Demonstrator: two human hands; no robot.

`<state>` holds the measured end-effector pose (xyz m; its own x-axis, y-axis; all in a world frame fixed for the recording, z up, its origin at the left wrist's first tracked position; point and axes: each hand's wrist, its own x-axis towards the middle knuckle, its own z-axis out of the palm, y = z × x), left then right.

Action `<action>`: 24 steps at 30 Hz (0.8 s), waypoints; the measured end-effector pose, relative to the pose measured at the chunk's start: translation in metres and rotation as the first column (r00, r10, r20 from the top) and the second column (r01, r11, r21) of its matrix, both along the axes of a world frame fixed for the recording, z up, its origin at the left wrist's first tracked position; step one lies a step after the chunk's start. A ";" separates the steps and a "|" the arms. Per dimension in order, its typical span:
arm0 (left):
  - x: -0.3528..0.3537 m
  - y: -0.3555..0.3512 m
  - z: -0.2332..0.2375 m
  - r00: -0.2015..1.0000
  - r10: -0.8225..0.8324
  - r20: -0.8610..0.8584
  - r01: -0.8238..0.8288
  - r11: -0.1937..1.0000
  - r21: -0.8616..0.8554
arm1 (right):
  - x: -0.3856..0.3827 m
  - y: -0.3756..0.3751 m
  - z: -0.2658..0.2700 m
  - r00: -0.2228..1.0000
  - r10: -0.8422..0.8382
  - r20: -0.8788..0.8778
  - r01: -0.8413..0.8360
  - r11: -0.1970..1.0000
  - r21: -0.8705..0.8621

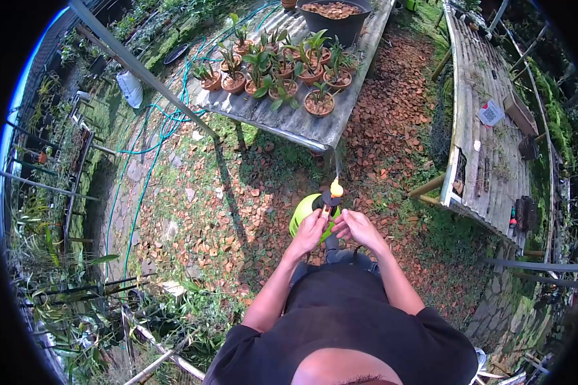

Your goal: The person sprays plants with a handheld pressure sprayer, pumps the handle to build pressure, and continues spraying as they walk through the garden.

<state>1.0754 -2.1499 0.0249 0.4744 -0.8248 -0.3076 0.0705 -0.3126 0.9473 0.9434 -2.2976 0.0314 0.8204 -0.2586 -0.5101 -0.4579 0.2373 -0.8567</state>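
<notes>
I hold a lime-green pump sprayer [303, 210] with a black head and an orange nozzle tip [336, 188] in front of me. My left hand [311, 231] grips the sprayer's head from the left. My right hand [358, 229] is against the head from the right, fingers curled near the trigger. A thin stream of water rises from the nozzle toward the bench [302, 122] ahead. On that corrugated metal bench stand several small terracotta pots with green plants [277, 69].
A black tub of bark chips [335, 18] sits at the bench's far end. A second corrugated bench [488, 128] runs along the right. A green hose [149, 160] snakes over the ground at left. Bark chips and grass cover the ground. Metal poles cross at left.
</notes>
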 end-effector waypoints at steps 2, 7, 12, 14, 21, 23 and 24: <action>-0.005 -0.006 0.009 0.994 -0.033 0.102 0.027 0.998 0.058 | -0.002 0.000 -0.001 0.999 0.031 -0.014 -0.032 0.999 -0.012; -0.001 -0.017 0.002 0.966 -0.110 0.233 0.104 0.994 0.037 | -0.001 0.005 -0.002 0.999 0.012 0.039 -0.012 1.000 -0.005; 0.003 -0.009 -0.002 0.986 0.060 -0.154 -0.076 0.992 -0.103 | 0.014 0.009 0.006 0.996 0.047 0.073 -0.048 0.999 0.016; 0.003 -0.001 0.002 0.949 0.156 -0.275 -0.203 0.967 -0.152 | 0.025 0.015 0.019 0.991 0.075 0.113 -0.072 0.997 -0.034; 0.007 0.007 -0.002 0.984 0.087 -0.156 -0.102 0.990 -0.095 | 0.033 0.023 0.009 0.998 0.056 0.041 -0.056 0.998 -0.011; 0.008 0.001 -0.013 0.998 0.003 -0.061 -0.006 0.999 -0.047 | 0.026 0.021 0.000 0.999 -0.006 0.039 0.004 0.999 0.051; 0.009 -0.003 -0.018 1.000 -0.017 -0.008 0.017 1.000 -0.021 | 0.022 0.020 -0.002 0.998 -0.038 0.047 0.034 0.995 0.089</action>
